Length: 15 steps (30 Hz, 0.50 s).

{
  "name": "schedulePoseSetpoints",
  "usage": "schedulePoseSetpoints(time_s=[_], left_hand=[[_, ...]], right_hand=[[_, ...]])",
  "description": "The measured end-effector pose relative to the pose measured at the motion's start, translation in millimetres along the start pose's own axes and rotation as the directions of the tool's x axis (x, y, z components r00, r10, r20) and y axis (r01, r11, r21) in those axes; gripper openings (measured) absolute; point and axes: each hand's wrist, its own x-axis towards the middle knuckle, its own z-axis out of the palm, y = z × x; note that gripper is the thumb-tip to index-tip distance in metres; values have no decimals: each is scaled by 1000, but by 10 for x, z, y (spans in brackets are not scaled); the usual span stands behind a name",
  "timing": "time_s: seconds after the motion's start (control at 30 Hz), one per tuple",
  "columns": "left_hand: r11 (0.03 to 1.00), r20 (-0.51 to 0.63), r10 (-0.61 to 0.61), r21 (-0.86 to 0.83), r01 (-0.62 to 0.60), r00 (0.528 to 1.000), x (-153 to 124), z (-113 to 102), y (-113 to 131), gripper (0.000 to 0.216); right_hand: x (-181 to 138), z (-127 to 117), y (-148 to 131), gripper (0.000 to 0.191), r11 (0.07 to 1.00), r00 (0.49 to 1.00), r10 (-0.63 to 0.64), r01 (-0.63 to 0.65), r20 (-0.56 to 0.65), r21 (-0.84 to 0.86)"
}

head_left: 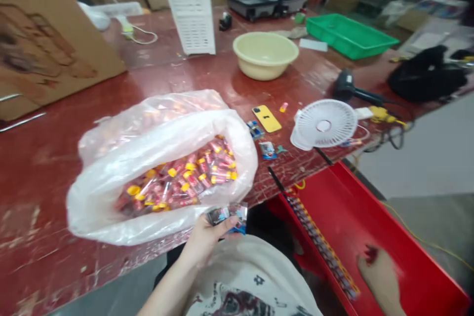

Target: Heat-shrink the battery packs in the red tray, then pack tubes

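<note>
A big clear plastic bag (pixel 111 197) lies open on the red table (pixel 48 168), filled with several small red tubes with yellow caps (pixel 185 180). My left hand (pixel 205 239) is below the bag's mouth at the table's near edge, pinching small blue-and-silver packets (pixel 231 215). My right hand (pixel 377 269) is down in a red crate (pixel 370 207) at the lower right, blurred by motion, with something small and red at its fingertips. A row of small packed items (pixel 326 252) runs along the crate's left wall.
On the table stand a cream basin (pixel 264 54), a small white fan (pixel 324 126), a yellow phone (pixel 266 118), a black hair dryer (pixel 350 88), a green tray (pixel 350 34) and a white perforated stand (pixel 190 7). Cardboard (pixel 44 44) leans at the left. A suitcase (pixel 266 0) lies open behind.
</note>
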Motion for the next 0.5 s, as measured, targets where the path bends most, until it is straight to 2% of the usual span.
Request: schedulePoseSetpoints(time_s=[0.03, 0.07, 0.1, 0.13, 0.17, 0.2, 0.23, 0.27, 0.33, 0.4, 0.5], left_hand=[[999, -13, 15, -31, -15, 1000, -3, -19, 24, 45], [998, -26, 29, -57, -31, 999, -9, -35, 51, 44], [996, -41, 47, -79, -50, 998, -19, -49, 80, 42], [993, -56, 62, -96, -68, 996, -32, -62, 110, 41], [991, -72, 76, -107, -83, 995, -47, -74, 141, 41], [988, -90, 90, -114, -100, 992, -63, -88, 171, 41], [986, -108, 104, -117, -116, 989, -78, -104, 199, 41], [985, -123, 116, -117, -130, 986, -92, -123, 225, 42], [983, -143, 132, -112, -149, 981, -112, -170, 268, 44], [980, -174, 139, -119, -161, 975, -116, -219, 293, 46], [977, -210, 140, -132, -169, 968, -87, -275, 301, 44]], right_hand=[[56, 129, -309, 22, 984, 983, -179, 179, -31, 5], [71, 293, -683, 19, 918, 917, -395, 396, -58, 18], [41, 484, -1102, 16, 791, 792, -607, 610, -74, 46], [-29, 694, -1541, 15, 624, 629, -775, 777, -64, 83], [-126, 911, -1969, 17, 461, 469, -883, 879, -35, 123], [-234, 1125, -2358, 17, 384, 382, -923, 908, 48, 166], [-340, 1325, -2687, 17, 342, 302, -928, 923, 218, 179], [-430, 1502, -2940, 22, 342, 256, -879, 926, 401, 161], [-539, 1766, -3217, 21, 345, 222, -834, 924, 505, 163], [-540, 1909, -3254, 17, 366, 218, -821, 911, 528, 192], [-416, 1931, -3158, 14, 418, 231, -819, 867, 525, 270]])
